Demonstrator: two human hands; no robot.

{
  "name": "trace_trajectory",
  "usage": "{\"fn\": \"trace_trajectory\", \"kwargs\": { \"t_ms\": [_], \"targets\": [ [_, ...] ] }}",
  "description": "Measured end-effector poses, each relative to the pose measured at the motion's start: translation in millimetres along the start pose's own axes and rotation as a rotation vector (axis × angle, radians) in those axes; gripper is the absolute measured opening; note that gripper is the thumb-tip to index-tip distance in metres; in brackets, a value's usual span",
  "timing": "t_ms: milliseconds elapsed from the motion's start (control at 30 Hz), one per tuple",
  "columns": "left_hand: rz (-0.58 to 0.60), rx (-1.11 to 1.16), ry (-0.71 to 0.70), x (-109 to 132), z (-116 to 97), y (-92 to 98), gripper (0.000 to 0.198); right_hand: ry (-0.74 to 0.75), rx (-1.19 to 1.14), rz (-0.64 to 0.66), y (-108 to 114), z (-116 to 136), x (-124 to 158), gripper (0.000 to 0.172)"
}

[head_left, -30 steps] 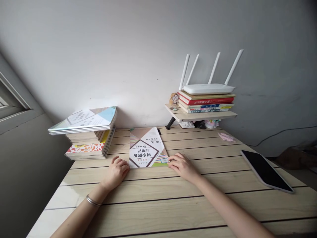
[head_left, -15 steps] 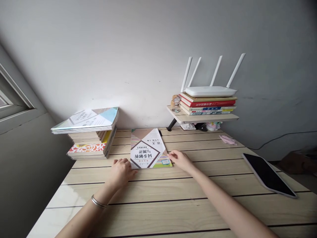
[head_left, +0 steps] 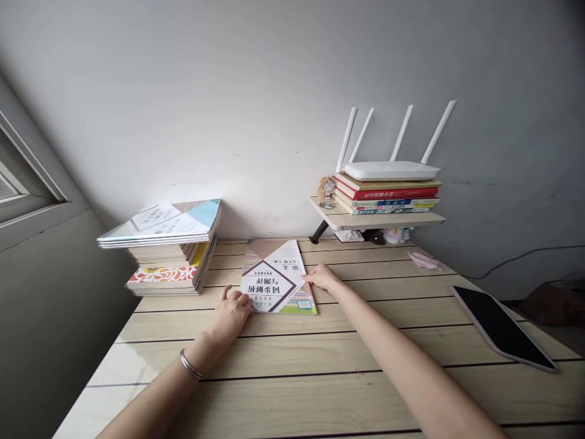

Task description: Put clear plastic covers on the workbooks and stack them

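A thin workbook (head_left: 273, 272) with white, brown and green patterns on its cover lies closed and flat on the wooden table, its print upside down to me. My left hand (head_left: 231, 313), a silver bangle on its wrist, is closed on the workbook's near left corner, with the fingertips over the cover; the thumb is mostly hidden. At the workbook's right edge, my right hand (head_left: 322, 278) pinches the side between thumb and fingers.
To the left stands a stack of books (head_left: 164, 250) with workbooks on top. A white router (head_left: 390, 170) sits on books on a small raised shelf (head_left: 388, 219). On the right lie a tablet (head_left: 503, 326) and pink cloth-like thing (head_left: 425, 261). A wall closes off the back.
The workbook has turned slightly, and its far end has shifted right. My right hand has slid up its right edge, while my left hand has moved onto the near left corner.
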State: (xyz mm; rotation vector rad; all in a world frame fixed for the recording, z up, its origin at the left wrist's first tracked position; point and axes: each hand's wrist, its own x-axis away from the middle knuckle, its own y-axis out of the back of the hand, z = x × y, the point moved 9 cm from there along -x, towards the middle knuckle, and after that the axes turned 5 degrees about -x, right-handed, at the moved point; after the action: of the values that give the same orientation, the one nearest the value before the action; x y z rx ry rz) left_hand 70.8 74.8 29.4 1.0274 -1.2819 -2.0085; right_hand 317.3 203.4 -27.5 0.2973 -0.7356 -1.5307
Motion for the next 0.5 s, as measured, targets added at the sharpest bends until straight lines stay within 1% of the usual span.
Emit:
{"fn": "trace_trajectory", "kwargs": {
  "t_ms": [67,167,267,333,367,400,433,500],
  "targets": [
    [0.004,-0.009,0.005,2,9,-0.6,0.021,-0.02,-0.017,0.068,-6,-1,11,0.032],
    [0.006,0.012,0.041,2,33,-2.8,0.028,-0.012,-0.039,0.145,-22,-1,35,0.028],
    [0.004,0.07,0.098,-3,63,-6.8,0.029,0.022,-0.028,0.185,-47,3,63,0.023],
    [0.022,0.072,0.135,-9,77,-10.3,0.029,0.06,0.005,0.191,-62,8,77,0.026],
    [0.043,0.053,0.157,-12,82,-12.0,0.03,0.088,0.025,0.181,-65,12,82,0.028],
    [0.066,0.025,0.185,-15,85,-13.2,0.03,0.124,0.047,0.154,-63,17,83,0.029],
    [0.09,-0.007,0.216,-17,85,-13.4,0.03,0.172,0.073,0.102,-56,23,83,0.029],
    [0.13,-0.06,0.302,-16,79,-10.9,0.031,0.275,0.132,-0.046,-29,35,74,0.024]
  ]
}}
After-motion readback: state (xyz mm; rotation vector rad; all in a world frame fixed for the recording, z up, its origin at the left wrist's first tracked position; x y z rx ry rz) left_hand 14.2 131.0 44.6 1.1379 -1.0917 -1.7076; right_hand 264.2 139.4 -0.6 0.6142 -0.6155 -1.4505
